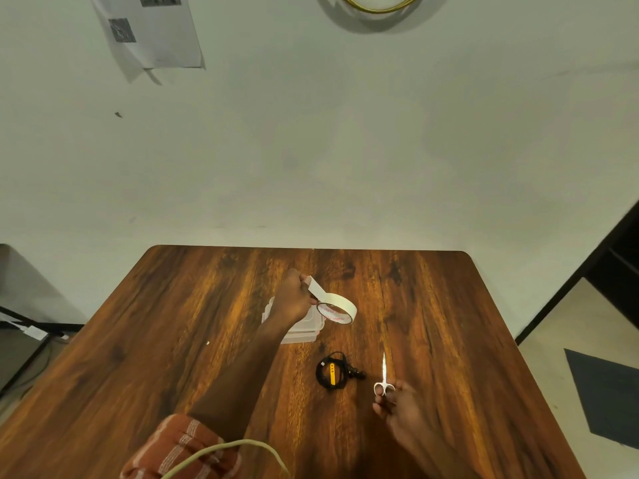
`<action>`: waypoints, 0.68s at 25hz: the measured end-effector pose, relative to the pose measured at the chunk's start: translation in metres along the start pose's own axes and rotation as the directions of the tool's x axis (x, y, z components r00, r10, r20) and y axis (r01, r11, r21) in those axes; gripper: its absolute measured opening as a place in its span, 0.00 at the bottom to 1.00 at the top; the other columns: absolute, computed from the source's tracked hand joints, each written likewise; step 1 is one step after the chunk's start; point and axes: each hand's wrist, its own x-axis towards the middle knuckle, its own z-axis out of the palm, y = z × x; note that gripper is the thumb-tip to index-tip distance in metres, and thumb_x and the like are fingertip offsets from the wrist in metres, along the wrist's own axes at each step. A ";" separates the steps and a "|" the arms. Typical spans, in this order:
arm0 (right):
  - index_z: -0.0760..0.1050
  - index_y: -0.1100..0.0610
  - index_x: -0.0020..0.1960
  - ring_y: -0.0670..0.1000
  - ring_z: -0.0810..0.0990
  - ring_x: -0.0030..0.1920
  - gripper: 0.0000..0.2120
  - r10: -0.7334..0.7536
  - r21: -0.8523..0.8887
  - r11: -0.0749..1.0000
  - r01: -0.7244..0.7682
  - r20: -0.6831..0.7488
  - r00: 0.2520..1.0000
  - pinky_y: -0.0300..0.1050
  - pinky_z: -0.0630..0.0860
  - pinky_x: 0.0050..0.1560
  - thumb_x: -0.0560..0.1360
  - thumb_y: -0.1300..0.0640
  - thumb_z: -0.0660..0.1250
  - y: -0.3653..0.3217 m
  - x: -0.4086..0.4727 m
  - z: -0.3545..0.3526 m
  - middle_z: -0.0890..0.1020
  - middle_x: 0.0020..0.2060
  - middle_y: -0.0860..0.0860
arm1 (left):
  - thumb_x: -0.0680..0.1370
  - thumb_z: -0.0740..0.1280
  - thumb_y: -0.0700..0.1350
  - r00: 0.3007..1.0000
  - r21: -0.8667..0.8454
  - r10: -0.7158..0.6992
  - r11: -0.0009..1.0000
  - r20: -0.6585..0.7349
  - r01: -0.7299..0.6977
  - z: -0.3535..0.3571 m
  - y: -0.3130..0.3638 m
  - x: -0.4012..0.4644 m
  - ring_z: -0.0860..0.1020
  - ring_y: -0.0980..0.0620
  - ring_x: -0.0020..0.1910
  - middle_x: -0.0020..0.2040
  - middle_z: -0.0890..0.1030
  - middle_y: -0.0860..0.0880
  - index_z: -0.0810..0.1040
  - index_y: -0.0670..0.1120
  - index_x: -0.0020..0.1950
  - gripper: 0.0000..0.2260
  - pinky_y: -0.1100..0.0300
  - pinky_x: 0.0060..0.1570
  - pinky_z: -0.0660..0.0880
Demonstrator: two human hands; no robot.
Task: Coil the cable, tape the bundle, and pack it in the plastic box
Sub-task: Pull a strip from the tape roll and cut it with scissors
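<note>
A black cable [337, 373] lies coiled on the wooden table [173, 323], with a yellow strip across the bundle. My left hand [294, 299] holds a roll of white tape [337, 307] above the table, with a loose end pulled out and pinched in the fingers. Under that hand sits a clear plastic box [304, 331], lid on, partly hidden by my wrist. My right hand [397, 402] grips small silver scissors [383, 376] by the handles, blades pointing away from me, just right of the coil.
The table's far edge meets a pale wall. A dark frame [587, 271] stands at the right, and a stand and cables [31, 333] are on the floor at the left. A pale cord [224, 451] loops near my left sleeve.
</note>
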 end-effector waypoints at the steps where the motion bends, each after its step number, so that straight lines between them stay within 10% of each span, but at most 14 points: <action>1: 0.72 0.65 0.57 0.54 0.75 0.38 0.13 -0.006 0.135 0.991 -0.001 0.049 0.999 0.50 0.76 0.41 0.78 0.69 0.53 -0.006 -0.004 0.007 0.77 0.39 0.59 | 0.81 0.62 0.40 1.000 -0.012 -0.003 1.000 -0.003 0.003 0.000 0.001 0.000 0.84 0.45 0.51 0.58 0.80 0.42 0.71 0.47 0.55 0.04 0.53 0.48 0.83; 12: 0.76 0.65 0.61 0.55 0.79 0.46 0.16 -0.107 0.418 0.908 -0.032 0.306 0.946 0.49 0.82 0.51 0.78 0.69 0.54 -0.059 -0.061 0.072 0.79 0.42 0.60 | 0.82 0.60 0.43 0.999 -0.158 -0.035 0.987 0.013 0.036 -0.003 0.017 0.001 0.85 0.48 0.46 0.59 0.80 0.41 0.71 0.47 0.57 0.05 0.57 0.43 0.83; 17: 0.80 0.53 0.57 0.51 0.82 0.51 0.18 -0.492 0.046 0.870 0.490 0.101 0.864 0.43 0.81 0.52 0.80 0.70 0.58 -0.057 -0.076 0.087 0.82 0.50 0.52 | 0.83 0.60 0.43 0.998 -0.229 -0.051 0.972 0.032 0.057 -0.005 0.030 -0.004 0.85 0.48 0.44 0.58 0.81 0.41 0.71 0.45 0.58 0.06 0.58 0.44 0.83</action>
